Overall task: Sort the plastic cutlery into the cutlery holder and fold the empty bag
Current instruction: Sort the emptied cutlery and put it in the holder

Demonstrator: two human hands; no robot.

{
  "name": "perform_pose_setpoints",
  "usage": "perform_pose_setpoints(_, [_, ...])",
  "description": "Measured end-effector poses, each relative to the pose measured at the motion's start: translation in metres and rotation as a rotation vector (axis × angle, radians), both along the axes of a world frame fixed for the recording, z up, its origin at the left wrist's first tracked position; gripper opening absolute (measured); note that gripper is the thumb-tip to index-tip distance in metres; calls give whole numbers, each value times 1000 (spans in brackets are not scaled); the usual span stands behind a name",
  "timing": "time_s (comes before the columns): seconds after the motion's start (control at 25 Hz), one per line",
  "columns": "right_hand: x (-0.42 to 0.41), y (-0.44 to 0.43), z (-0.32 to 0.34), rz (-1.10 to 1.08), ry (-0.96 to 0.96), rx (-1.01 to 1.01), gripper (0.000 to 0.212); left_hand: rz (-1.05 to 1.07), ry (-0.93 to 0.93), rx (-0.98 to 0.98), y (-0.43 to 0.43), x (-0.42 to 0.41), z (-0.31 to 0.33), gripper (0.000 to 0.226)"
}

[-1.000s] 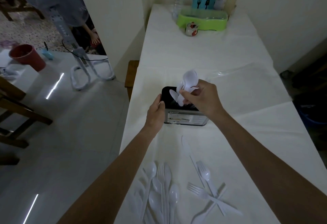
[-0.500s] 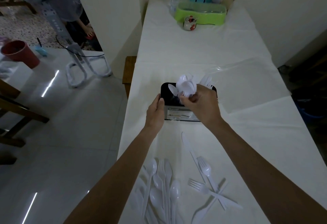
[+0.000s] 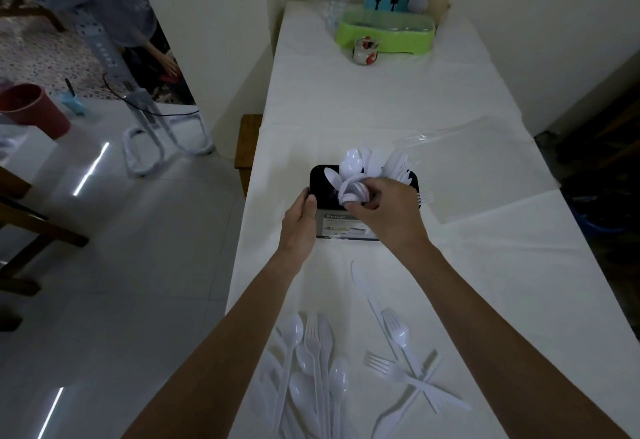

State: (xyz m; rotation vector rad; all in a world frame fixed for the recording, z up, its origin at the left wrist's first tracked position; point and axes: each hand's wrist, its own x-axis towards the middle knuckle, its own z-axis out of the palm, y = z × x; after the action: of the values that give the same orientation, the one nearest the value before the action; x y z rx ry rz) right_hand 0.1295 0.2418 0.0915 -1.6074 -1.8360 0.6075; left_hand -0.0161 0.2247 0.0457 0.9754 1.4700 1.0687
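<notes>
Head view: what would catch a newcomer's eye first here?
The right hand grips a bunch of white spoons over the black cutlery holder at mid-table, while the left hand rests against its left side. Loose cutlery lies scattered at the near edge; a clear bag lies flat to the holder's right.

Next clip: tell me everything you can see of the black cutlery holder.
The cutlery holder is a black, rounded-rectangular tub, plastic by its look, with a grey label on its near face. It stands upright on the white-covered table, holding white spoons at left and forks at right, heads up. The left hand rests flat against its left side; the right hand pinches spoons above it.
</notes>
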Motion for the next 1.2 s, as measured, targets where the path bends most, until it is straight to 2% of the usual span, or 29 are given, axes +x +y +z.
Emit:
perform_pose_setpoints(0.12, [1, -11, 2, -58, 127, 64, 23, -11, -5, 13, -1, 0, -1, 35])
perform_pose_setpoints(0.24, [1, -19, -4, -115, 127, 160, 28, -5, -12, 6, -2, 0, 1, 35])
perform_pose_setpoints(0.32, [1, -22, -10, -96, 5, 261, 37, 5, 8, -7, -3, 1, 3, 36])
perform_pose_setpoints(0.4, [0, -24, -19, 14, -132, 318, 47, -1, 19, -1, -4, 1, 4, 34])
perform_pose_setpoints(0.56, [-6, -20, -34, 179, -321, 343, 49, -18, 21, 19, -3, 1, 6, 28])
perform_pose_setpoints(0.72, [-1, -14, -32, 237, -354, 241, 53, -37, -12, 4, -2, -3, 5, 27])
perform_pose_setpoints(0.88, [11, -33, -23, 251, -290, 198, 61, -34, 11, -57, -17, -21, 6, 22])
perform_pose_setpoints(1.0, [18, -81, -30, 191, -156, 106, 60, 38, 123, -53, -61, -40, -7, 30])
perform_pose_setpoints(1.08, [20, -119, -45, 160, -70, -30, 56, 85, 188, -18, -101, -50, -18, 23])
perform_pose_setpoints(1.2, [22, -168, -79, 101, 20, -126, 33, 43, 388, -32, -151, -57, -35, 15])
